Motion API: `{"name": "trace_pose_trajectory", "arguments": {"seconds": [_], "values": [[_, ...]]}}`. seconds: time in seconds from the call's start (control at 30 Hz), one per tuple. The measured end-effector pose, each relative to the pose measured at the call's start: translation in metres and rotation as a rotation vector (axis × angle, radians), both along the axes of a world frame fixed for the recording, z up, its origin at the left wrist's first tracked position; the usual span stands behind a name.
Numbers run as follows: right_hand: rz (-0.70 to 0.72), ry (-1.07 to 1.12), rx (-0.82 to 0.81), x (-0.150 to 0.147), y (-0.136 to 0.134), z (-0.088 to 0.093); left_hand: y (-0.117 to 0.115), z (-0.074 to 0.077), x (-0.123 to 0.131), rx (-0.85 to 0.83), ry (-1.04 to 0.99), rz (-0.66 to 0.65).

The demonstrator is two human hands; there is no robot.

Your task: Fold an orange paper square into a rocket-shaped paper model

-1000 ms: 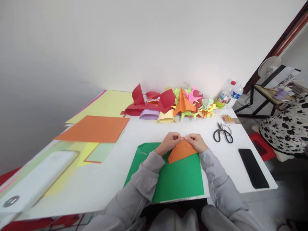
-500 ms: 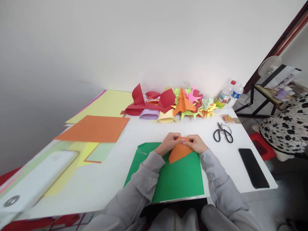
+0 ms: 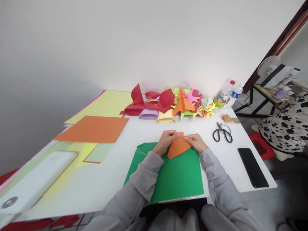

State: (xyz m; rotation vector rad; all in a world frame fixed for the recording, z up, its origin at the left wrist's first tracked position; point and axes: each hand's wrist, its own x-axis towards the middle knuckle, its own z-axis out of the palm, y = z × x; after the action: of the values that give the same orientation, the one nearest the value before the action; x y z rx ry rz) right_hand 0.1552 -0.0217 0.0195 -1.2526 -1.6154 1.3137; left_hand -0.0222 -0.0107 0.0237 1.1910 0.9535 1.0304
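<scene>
A folded orange paper [image 3: 178, 146] lies over the top edge of a green sheet [image 3: 168, 176] on the white table [image 3: 134, 134]. My left hand [image 3: 166, 141] pinches the paper's upper left edge with closed fingers. My right hand [image 3: 196, 142] pinches its right edge, fingers curled. Both hands sit close together at the paper's far end, and grey sleeves cover my forearms.
Several folded paper shapes [image 3: 173, 102] pile up by the wall. Black scissors [image 3: 222, 132] and a black phone [image 3: 252, 166] lie to the right, two bottles [image 3: 228, 93] behind them. Orange [image 3: 92, 129] and yellow sheets [image 3: 103, 104] lie to the left. A person in patterned cloth [image 3: 286, 125] sits at the far right.
The orange paper's far tip has been folded and lifted slightly away from me, and both hands shifted a little forward with it. Everything else stays put.
</scene>
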Motion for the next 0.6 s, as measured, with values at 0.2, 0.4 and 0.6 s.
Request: {"name": "trace_pose_trajectory", "arguments": {"seconds": [0.2,0.4,0.6], "values": [[-0.018,0.089,-0.055,0.000,0.001,-0.001,0.001,0.000,-0.002,-0.043,-0.069,0.026],[-0.084,0.102,0.034,0.000,0.003,-0.004,0.003,-0.004,0.000,-0.052,-0.129,0.065],[-0.394,0.212,0.179,0.005,0.006,-0.003,0.013,-0.009,-0.003,-0.024,-0.185,0.269]]}}
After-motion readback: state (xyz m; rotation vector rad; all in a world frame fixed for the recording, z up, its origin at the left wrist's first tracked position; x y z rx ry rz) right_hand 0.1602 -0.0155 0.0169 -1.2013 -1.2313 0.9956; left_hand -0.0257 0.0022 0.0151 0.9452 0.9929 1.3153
